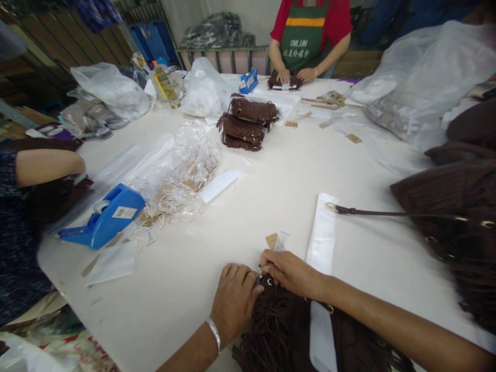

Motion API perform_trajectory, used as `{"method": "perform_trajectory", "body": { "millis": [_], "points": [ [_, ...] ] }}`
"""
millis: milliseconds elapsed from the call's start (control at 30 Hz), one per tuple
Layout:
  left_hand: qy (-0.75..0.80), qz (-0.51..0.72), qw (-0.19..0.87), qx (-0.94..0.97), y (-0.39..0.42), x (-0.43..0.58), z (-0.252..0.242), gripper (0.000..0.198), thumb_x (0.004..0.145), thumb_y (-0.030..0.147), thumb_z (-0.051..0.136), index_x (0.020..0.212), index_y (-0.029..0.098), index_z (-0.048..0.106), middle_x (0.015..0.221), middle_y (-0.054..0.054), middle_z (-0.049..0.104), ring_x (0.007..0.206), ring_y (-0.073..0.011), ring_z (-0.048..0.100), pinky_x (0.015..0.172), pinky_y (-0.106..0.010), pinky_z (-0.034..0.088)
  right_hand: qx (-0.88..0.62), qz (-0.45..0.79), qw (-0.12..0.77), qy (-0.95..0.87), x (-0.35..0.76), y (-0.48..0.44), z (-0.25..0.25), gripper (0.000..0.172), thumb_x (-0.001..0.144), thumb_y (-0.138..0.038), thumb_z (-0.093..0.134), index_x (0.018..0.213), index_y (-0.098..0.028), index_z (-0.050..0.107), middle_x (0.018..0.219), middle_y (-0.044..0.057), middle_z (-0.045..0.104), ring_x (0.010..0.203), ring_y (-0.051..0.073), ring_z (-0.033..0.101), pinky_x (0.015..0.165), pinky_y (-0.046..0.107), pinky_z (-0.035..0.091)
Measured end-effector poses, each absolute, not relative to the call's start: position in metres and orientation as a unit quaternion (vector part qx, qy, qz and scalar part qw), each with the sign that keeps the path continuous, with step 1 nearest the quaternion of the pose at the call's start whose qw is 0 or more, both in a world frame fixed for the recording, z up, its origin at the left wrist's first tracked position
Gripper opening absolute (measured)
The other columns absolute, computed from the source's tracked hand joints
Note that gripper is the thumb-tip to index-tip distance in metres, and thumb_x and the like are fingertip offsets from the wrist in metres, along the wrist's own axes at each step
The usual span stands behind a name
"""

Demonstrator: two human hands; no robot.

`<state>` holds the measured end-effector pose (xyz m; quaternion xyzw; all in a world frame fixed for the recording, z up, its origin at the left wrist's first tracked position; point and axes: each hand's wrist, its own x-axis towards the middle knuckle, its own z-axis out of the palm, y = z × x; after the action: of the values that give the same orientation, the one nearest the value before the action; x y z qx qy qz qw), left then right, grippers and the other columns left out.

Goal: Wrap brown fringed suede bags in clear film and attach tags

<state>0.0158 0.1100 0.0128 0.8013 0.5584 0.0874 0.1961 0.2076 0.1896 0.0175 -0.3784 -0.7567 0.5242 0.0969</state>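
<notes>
A dark brown fringed bag (pixel 279 325) with gold eyelets lies at the table's near edge, cut off by the bottom of the view. My left hand (pixel 236 292), a silver bangle on its wrist, is closed on the bag's top corner. Close beside it, my right hand (pixel 290 271) pinches something small at the same corner, next to a gold eyelet; its fingers hide what this is. A small brown tag (pixel 272 241) with clear plastic lies just beyond my right fingers. Across the bag runs a white paper strip (pixel 322 338).
A folded white plastic sheet (pixel 322 232) and more brown bags (pixel 449 206) lie to the right. At left stands a blue tape dispenser (pixel 112 214) beside a pile of clear-wrapped tags (pixel 182 175). Folded bags (pixel 248 124) are stacked mid-table. Co-workers sit left and across.
</notes>
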Motion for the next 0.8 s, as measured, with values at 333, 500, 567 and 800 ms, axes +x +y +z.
{"method": "perform_trajectory", "body": {
  "millis": [333,500,567,800],
  "points": [
    [0.501,0.026,0.119,0.857,0.125,0.008,0.012,0.01,0.089,0.012,0.054,0.095,0.019,0.058,0.092,-0.003,0.059,0.09,-0.0223,0.051,0.086,-0.041,0.044,-0.375,0.525,0.041,-0.763,0.199,0.2,0.023,0.015,0.083,-0.007,0.042,0.084,-0.019,0.052,0.058,-0.005,0.055,0.051,0.008,0.052,0.048,0.016,0.032],
    [0.47,0.07,0.059,0.878,0.128,0.006,0.003,0.009,0.092,0.014,0.051,0.094,0.018,0.059,0.091,-0.002,0.059,0.091,-0.0206,0.052,0.097,-0.045,0.04,-0.372,0.576,-0.02,-0.728,0.199,0.209,0.027,0.017,0.084,-0.007,0.037,0.087,-0.019,0.048,0.054,-0.005,0.051,0.047,0.01,0.054,0.044,0.016,0.034],
    [0.473,0.106,0.058,0.873,0.127,0.005,-0.002,0.01,0.093,0.015,0.05,0.094,0.018,0.059,0.092,-0.001,0.06,0.091,-0.0186,0.053,0.105,-0.046,0.034,-0.364,0.591,-0.034,-0.719,0.201,0.214,0.03,0.019,0.085,-0.006,0.035,0.089,-0.019,0.048,0.057,-0.005,0.051,0.048,0.01,0.055,0.045,0.016,0.036],
    [0.493,0.154,0.087,0.852,0.123,0.005,-0.006,0.021,0.097,0.014,0.041,0.099,0.018,0.061,0.104,-0.002,0.065,0.101,-0.0174,0.055,0.115,-0.051,0.023,-0.219,0.432,-0.009,-0.875,0.204,0.234,0.037,0.017,0.083,-0.005,0.049,0.09,-0.018,0.058,0.083,0.002,0.06,0.073,0.013,0.054,0.064,0.023,0.036]
  ]
}}
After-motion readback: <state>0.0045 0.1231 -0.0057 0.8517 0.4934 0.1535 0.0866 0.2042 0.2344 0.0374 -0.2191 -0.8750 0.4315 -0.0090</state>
